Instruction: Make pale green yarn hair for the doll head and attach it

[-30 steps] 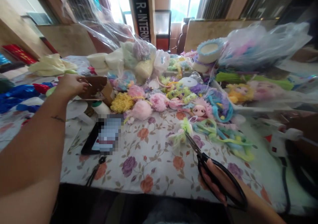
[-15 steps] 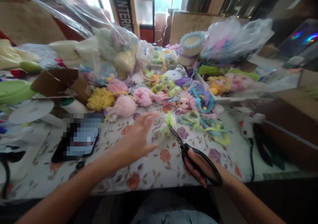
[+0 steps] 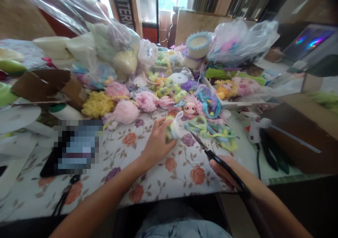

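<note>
My left hand [image 3: 159,140] is closed around a small yellow-green, gauzy piece [image 3: 171,128] with a white loop on top. Its lower part is partly covered by my fingers. A pair of scissors [image 3: 201,143] with black handles is in my right hand [image 3: 225,169]. Its blades are nearly together and point up and left, a short way right of the gauzy piece. Yellow, green and blue fuzzy strips [image 3: 223,135] lie on the flowered cloth just beyond the blade tips. Behind them rests a pink-haired doll head [image 3: 190,108].
A phone [image 3: 76,148] with a blurred screen lies at left. Fluffy pink and yellow pieces [image 3: 98,104] are heaped behind, near an open cardboard box [image 3: 44,86]. At right are a white glue gun [image 3: 255,129], dark-handled pliers [image 3: 274,153] and a brown box [image 3: 303,132].
My left hand has come onto the gauzy piece and closed on it. My right hand has drawn the scissors back to the right, away from it. The view has shifted slightly.
</note>
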Demonstrator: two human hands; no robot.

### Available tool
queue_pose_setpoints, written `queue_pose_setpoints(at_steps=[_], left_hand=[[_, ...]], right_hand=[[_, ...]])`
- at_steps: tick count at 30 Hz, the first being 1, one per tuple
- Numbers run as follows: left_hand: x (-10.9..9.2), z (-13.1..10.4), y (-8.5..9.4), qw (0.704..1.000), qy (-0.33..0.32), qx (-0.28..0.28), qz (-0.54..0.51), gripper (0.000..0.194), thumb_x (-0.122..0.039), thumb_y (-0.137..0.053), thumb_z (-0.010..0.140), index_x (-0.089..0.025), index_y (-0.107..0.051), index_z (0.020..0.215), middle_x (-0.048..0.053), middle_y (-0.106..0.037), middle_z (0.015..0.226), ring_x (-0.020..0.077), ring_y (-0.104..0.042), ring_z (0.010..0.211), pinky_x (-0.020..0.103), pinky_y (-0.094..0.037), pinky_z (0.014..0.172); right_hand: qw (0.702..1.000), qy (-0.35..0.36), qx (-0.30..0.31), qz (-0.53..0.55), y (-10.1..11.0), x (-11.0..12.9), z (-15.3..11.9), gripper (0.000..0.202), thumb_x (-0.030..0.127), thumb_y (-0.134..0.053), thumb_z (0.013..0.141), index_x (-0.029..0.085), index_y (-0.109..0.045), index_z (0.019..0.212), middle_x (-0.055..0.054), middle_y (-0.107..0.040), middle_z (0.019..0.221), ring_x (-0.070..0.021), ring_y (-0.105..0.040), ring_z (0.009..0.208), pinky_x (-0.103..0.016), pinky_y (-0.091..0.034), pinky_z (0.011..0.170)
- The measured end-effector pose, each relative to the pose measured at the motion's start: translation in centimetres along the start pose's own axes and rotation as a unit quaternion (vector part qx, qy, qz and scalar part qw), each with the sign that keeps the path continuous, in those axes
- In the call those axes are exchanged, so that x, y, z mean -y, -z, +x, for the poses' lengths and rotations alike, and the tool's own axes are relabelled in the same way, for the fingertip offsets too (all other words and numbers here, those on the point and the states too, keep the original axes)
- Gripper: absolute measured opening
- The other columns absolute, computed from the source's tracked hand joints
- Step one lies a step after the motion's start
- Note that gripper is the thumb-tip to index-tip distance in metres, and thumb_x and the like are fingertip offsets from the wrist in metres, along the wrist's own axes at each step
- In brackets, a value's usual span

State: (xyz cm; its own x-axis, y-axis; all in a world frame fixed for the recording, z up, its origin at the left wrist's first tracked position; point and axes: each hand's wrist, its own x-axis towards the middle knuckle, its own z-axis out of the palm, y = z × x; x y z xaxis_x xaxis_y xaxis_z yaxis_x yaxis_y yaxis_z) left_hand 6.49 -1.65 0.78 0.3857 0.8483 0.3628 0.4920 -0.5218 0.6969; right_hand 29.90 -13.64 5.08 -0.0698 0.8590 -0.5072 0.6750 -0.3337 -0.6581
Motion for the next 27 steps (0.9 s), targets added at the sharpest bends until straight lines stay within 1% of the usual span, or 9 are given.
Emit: queue_pose_setpoints(at_steps=[3,5,8,12,16,19,21,24,27], left_hand=[[0.1,0.0,0.6,0.998,0.043,-0.02,-0.03,0.057,-0.029,-0.07,0.075,-0.023,-0.048,0.128,0.011,-0.049,0.131,0.0282,-0.045,0.128,0.046,-0.036,0.109],[0.2,-0.1,0.8,0.995,0.082,-0.035,-0.052,0.053,-0.037,-0.069,0.078,-0.023,-0.05,0.126,0.01,-0.053,0.127,0.0281,-0.049,0.124,0.046,-0.038,0.106],[0.5,-0.2,0.8,0.983,0.141,-0.067,-0.094,0.054,-0.035,-0.07,0.076,-0.023,-0.051,0.125,0.01,-0.055,0.127,0.0295,-0.05,0.124,0.047,-0.037,0.106],[1.1,-0.2,0.5,0.941,0.228,-0.089,-0.235,0.066,-0.027,-0.071,0.071,-0.023,-0.046,0.131,0.01,-0.056,0.124,0.0272,-0.055,0.117,0.043,-0.044,0.098],[1.2,0.1,0.8,0.874,0.283,-0.09,-0.384,0.066,-0.022,-0.073,0.066,-0.024,-0.047,0.127,0.007,-0.056,0.115,0.0192,-0.063,0.096,0.032,-0.052,0.081],[0.5,0.4,1.7,0.845,0.285,-0.095,-0.442,0.061,-0.021,-0.074,0.065,-0.021,-0.05,0.121,0.006,-0.058,0.107,0.0165,-0.064,0.091,0.027,-0.052,0.078],[-0.2,0.8,2.6,0.837,0.27,-0.094,-0.467,0.06,-0.021,-0.075,0.065,-0.02,-0.05,0.12,0.006,-0.06,0.106,0.0167,-0.064,0.093,0.027,-0.052,0.079],[-1.2,1.4,3.7,0.865,0.19,-0.097,-0.454,0.066,-0.021,-0.078,0.066,-0.023,-0.049,0.125,0.008,-0.059,0.118,0.02,-0.063,0.106,0.028,-0.053,0.085],[-1.8,1.8,4.0,0.913,0.105,-0.112,-0.379,0.072,-0.023,-0.081,0.065,-0.025,-0.049,0.13,0.009,-0.055,0.131,0.0235,-0.058,0.118,0.03,-0.052,0.092]], right_hand=[[0.969,0.002,-0.113,-0.221,0.4,0.1,1.5,0.043,0.055,-0.046,0.089,0.019,-0.056,0.068,-0.011,-0.067,0.072,-0.0253,-0.064,0.069,-0.031,-0.043,0.059],[0.936,-0.022,-0.149,-0.319,0.0,0.4,2.6,0.033,0.044,-0.049,0.089,0.017,-0.063,0.075,-0.015,-0.072,0.08,-0.0304,-0.068,0.077,-0.033,-0.042,0.062],[0.908,-0.029,-0.188,-0.373,-0.9,0.9,3.8,0.029,0.04,-0.05,0.089,0.017,-0.067,0.084,-0.015,-0.073,0.081,-0.0305,-0.069,0.077,-0.033,-0.041,0.061],[0.885,0.045,-0.271,-0.376,-1.3,1.5,4.4,0.029,0.041,-0.054,0.091,0.014,-0.066,0.09,-0.016,-0.071,0.088,-0.0316,-0.067,0.086,-0.036,-0.046,0.068],[0.915,0.16,-0.317,-0.193,-1.4,2.6,5.2,0.028,0.039,-0.058,0.09,0.014,-0.064,0.101,-0.016,-0.068,0.103,-0.0311,-0.062,0.102,-0.043,-0.047,0.09],[0.943,0.171,-0.262,0.114,-1.6,3.8,6.9,0.049,0.049,-0.068,0.08,0.017,-0.056,0.116,-0.014,-0.065,0.115,-0.0266,-0.063,0.106,-0.042,-0.047,0.096],[0.916,0.163,-0.206,0.303,-1.7,4.8,8.3,0.064,0.05,-0.075,0.071,0.019,-0.049,0.121,-0.014,-0.062,0.122,-0.0253,-0.061,0.112,-0.039,-0.049,0.097],[0.862,0.198,-0.081,0.459,-1.8,6.6,9.9,0.063,0.049,-0.075,0.067,0.022,-0.051,0.118,-0.009,-0.065,0.116,-0.0238,-0.064,0.109,-0.036,-0.051,0.092],[0.833,0.241,0.019,0.498,-2.0,8.0,10.5,0.052,0.042,-0.076,0.068,0.022,-0.059,0.112,-0.006,-0.071,0.104,-0.0239,-0.067,0.101,-0.033,-0.055,0.085]])
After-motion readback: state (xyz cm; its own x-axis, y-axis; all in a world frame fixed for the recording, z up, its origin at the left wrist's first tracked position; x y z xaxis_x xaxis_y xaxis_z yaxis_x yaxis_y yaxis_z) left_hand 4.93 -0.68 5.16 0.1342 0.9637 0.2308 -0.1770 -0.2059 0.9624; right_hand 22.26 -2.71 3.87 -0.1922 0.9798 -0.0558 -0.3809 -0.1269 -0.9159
